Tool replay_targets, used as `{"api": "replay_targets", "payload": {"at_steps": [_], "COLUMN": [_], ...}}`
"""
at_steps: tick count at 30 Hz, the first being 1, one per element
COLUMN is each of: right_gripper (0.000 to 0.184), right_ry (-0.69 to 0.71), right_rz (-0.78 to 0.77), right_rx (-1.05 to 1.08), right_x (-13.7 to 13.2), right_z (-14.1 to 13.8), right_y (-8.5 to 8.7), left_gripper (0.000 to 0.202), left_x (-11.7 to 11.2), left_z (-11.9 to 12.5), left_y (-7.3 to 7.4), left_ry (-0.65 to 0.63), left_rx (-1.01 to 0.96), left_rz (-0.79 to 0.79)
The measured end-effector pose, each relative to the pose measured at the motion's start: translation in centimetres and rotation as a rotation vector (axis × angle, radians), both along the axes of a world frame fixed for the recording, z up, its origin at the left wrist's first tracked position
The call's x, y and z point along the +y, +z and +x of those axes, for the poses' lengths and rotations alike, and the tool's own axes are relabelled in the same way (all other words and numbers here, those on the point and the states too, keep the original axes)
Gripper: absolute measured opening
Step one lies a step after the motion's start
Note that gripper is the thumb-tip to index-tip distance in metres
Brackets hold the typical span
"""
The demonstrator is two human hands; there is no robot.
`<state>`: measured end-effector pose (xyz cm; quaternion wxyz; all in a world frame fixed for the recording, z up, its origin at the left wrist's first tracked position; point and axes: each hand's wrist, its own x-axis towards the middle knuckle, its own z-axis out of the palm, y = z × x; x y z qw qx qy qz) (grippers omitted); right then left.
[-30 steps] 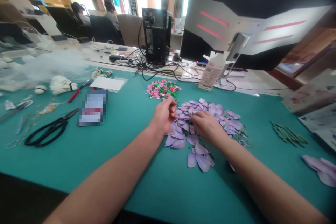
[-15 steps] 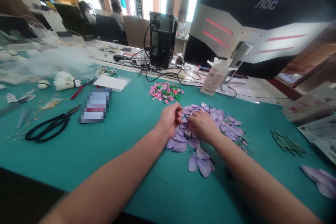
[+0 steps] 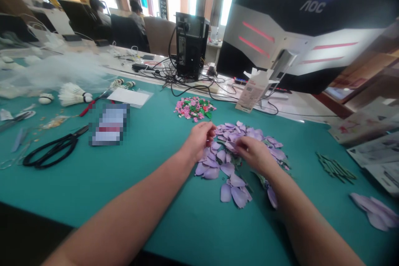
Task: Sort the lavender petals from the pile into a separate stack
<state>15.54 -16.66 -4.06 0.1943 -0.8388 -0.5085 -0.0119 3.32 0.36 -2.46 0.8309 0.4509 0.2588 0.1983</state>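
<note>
From my remote station, the teal-topped counter (image 3: 140,199) fills the view, with an AOC monitor (image 3: 299,29) towering beyond it. Black scissors (image 3: 52,147) lie well apart on the left, and a small heap of pink and green flower pieces (image 3: 193,108) sits separately, apparently sorted by colour. The loose pile of lilac petals (image 3: 224,162) lies between the forearms, seemingly kept within easy reach. The left hand (image 3: 198,141) curls loosely at the pile's edge; the right hand (image 3: 254,153) bunches its fingertips (image 3: 239,143) against the petals, but I cannot tell whether either grips one.
</note>
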Motion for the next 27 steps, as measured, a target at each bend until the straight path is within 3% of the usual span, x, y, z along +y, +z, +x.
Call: {"api": "replay_targets", "payload": {"at_steps": [4,7,11,16,22,27], "right_gripper": [0.012,0.015,0.017,0.032,0.025,0.020], "right_ry": [0.041,0.069,0.080,0.111,0.088,0.056], "right_rz": [-0.072,-0.137,-0.083,-0.049,-0.098,-0.051], "right_rx": [0.097,0.172,0.055,-0.136,-0.235,-0.270], "right_x": [-1.1,-1.5,-0.8,0.5,1.6,2.1], "right_z": [-0.3,-0.3,-0.4,-0.6,-1.2,-0.7], "right_y": [1.9,2.4,1.1,-1.4,-2.1,-3.1], "left_gripper": [0.017,0.016,0.014,0.015,0.015,0.015], "left_x": [0.0,-0.2,-0.5,-0.8,-1.1,-1.3], "left_z": [0.1,0.1,0.1,0.1,0.1,0.1], "left_y": [-0.1,-0.1,-0.1,-0.2,-0.3,-0.2], "left_ry": [-0.009,-0.016,-0.032,-0.047,-0.060,-0.071], "left_rx": [0.013,0.022,0.036,0.039,0.046,0.045], "left_rz": [-0.004,-0.009,-0.019,-0.031,-0.053,-0.085]}}
